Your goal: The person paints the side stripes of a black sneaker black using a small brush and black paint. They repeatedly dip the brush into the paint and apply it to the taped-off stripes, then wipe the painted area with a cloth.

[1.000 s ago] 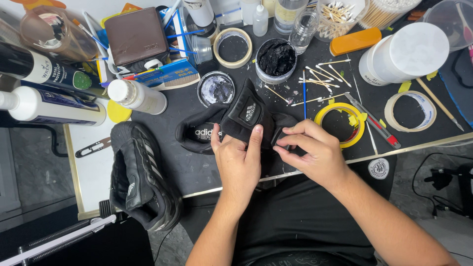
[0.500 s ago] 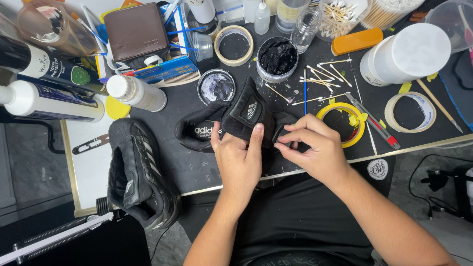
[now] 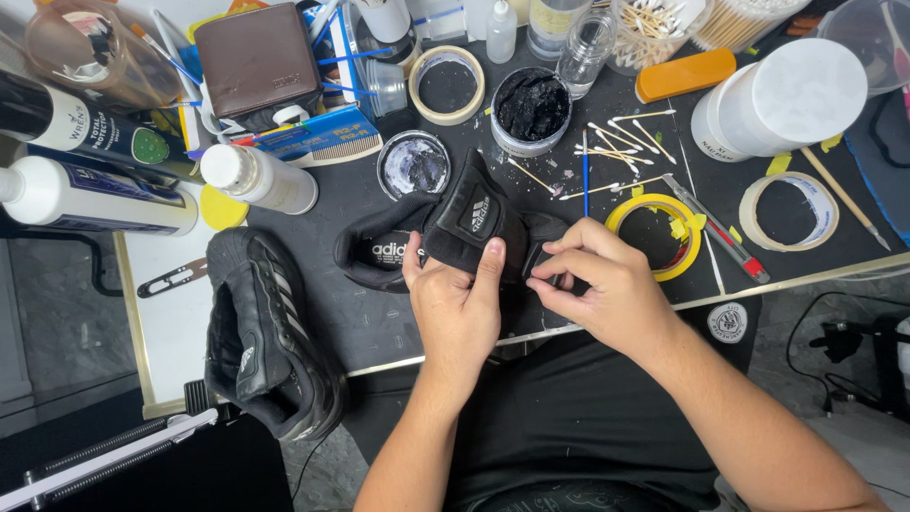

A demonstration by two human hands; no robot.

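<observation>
Head view: left hand (image 3: 455, 308) is bracing the black shoe (image 3: 445, 237) on the desk (image 3: 360, 322), grip pressed on its tongue; right hand (image 3: 607, 294) is pinching the shoe's edge, best worked steadily.

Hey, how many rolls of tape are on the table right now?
3. A yellow roll lies beside the right hand, a white roll sits further right, and a beige roll is at the back. Clutter may hide others.

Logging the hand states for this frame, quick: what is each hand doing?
Left hand: closed on the black shoe, thumb over its tongue.
Right hand: fingertips pinched at the same shoe's edge.
</observation>
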